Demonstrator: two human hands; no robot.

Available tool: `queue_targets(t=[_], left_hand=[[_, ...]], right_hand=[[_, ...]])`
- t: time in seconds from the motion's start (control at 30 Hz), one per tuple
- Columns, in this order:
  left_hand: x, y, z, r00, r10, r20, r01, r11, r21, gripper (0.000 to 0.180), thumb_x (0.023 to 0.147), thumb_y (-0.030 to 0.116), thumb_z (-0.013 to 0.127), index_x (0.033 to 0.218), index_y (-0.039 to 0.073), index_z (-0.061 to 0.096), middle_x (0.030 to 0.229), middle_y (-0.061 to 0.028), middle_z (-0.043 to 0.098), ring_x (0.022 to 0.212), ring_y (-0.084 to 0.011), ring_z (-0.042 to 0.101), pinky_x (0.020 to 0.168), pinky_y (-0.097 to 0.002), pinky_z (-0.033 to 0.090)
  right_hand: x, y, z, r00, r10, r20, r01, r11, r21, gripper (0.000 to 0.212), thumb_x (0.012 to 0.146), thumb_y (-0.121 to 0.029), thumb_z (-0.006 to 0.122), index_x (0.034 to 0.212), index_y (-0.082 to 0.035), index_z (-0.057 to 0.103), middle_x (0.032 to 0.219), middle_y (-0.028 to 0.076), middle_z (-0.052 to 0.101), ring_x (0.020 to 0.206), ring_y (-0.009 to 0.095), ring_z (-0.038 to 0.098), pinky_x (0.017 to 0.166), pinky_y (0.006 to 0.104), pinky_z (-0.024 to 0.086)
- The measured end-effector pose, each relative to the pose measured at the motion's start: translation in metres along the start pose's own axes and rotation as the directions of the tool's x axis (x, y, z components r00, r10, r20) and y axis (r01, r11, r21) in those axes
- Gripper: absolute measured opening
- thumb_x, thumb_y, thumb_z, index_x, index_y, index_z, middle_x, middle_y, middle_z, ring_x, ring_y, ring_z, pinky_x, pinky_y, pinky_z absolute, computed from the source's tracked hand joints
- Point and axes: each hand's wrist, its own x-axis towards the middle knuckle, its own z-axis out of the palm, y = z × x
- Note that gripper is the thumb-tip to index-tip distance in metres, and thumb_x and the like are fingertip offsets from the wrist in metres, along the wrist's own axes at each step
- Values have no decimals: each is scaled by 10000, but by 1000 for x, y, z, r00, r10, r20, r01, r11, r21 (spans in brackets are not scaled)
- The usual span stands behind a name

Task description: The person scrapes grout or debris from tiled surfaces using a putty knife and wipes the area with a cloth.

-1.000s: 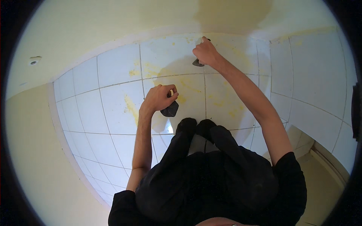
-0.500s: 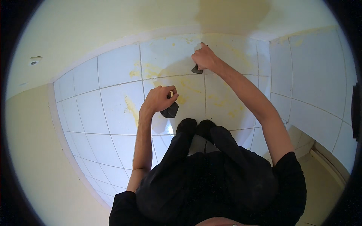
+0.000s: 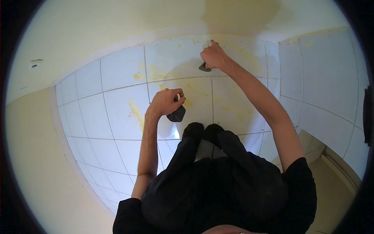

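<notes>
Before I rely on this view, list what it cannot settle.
Head view:
Dark grey, angular piece at the bare left hand: upper part hidden by that hand.
Dark grey, pointed piece at the bare right hand: mostly covered by that hand.
Black, long object: cut off by the dark fisheye rim.
White, boxy fixture: too small to identify.

Room: floor tiles (image 3: 122,113), pale walls (image 3: 117,23)

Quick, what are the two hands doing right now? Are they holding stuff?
Left hand: curled closed, holding a dark angular thing.
Right hand: closed, holding a dark pointed thing, mostly hidden.
</notes>
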Motion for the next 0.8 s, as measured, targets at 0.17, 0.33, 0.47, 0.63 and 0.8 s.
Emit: queue_targets(t=[0.17,0.33,0.47,0.63,0.8], left_hand=[[-2,-1,1,1000,-2,-9,2,1000,-13,220,848,295,586,879,88,653,621,-98,653,552,-258,614,561,-368,463],[1,0,-1,999,-44,15,43,999,22,229,830,305,582,864,94,663,687,-103,676,622,-285,644,595,-385,491],[-1,-2,2,1000,-11,-1,11,1000,-25,220,843,289,588,868,81,655,611,-91,650,541,-252,610,553,-361,459],[0,-2,1,1000,-17,-6,17,1000,12,217,842,285,586,867,82,656,597,-86,643,526,-247,597,545,-364,450],[1,-2,3,1000,4,-23,-4,1000,-5,219,841,289,588,868,83,657,597,-89,642,525,-251,593,542,-366,447]], right_hand=[[-2,-11,4,988,-53,-146,50,998,-23,122,525,-144,743,524,-120,623,558,95,615,513,244,579,818,376,388],[3,-4,4,982,17,-187,-19,1000,-11,83,568,-105,713,580,-142,640,623,73,646,582,214,613,822,374,385],[3,-12,-9,1000,-23,15,23,998,-50,97,601,-109,727,632,-165,654,675,57,668,630,188,638,822,370,378],[-3,-9,-1,998,29,-62,-26,999,43,103,558,-122,741,584,-140,643,627,74,650,589,212,616,829,370,378],[-4,-3,5,974,71,-216,-52,994,91,118,510,-114,735,517,-111,617,585,99,628,547,242,587,834,372,378]])
